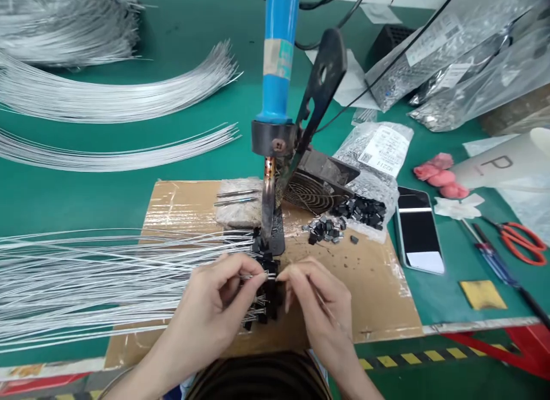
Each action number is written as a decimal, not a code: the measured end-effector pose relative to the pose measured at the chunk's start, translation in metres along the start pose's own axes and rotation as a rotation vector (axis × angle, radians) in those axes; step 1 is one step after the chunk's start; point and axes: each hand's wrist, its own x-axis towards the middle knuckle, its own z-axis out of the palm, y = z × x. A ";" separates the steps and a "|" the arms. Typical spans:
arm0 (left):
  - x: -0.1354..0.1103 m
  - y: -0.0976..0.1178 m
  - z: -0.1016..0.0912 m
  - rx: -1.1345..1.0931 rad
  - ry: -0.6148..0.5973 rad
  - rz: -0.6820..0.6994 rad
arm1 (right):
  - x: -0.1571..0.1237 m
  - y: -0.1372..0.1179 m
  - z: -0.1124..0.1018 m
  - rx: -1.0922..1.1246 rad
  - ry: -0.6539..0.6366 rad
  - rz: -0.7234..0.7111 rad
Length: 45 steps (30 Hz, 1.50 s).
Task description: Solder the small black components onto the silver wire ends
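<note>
My left hand (217,300) pinches the end of a thin silver wire (253,275) between thumb and forefinger. My right hand (320,300) pinches a small black component (271,268) right beside that wire end. Both hands meet just in front of the tip of a blue-handled soldering iron (268,202), which hangs tip-down in a black stand. A cluster of black components with wires attached (260,314) lies on the cardboard sheet (369,285) under my fingers. A broad fan of silver wires (86,279) stretches leftward.
A pile of loose black components (344,216) spills from a clear bag (378,153). A phone (416,231), red-handled scissors (522,239), a yellow sponge (482,294) and pink pieces (440,173) lie to the right. More wire bundles (107,96) arc at the far left.
</note>
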 end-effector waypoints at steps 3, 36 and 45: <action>0.004 -0.004 0.001 -0.081 0.005 -0.069 | -0.001 0.002 -0.005 0.182 0.090 0.107; 0.005 0.000 -0.002 -0.190 0.060 -0.089 | -0.007 0.000 -0.012 -0.042 0.189 -0.043; -0.001 0.006 -0.003 -0.139 0.077 -0.073 | 0.000 -0.007 0.014 0.221 0.022 0.126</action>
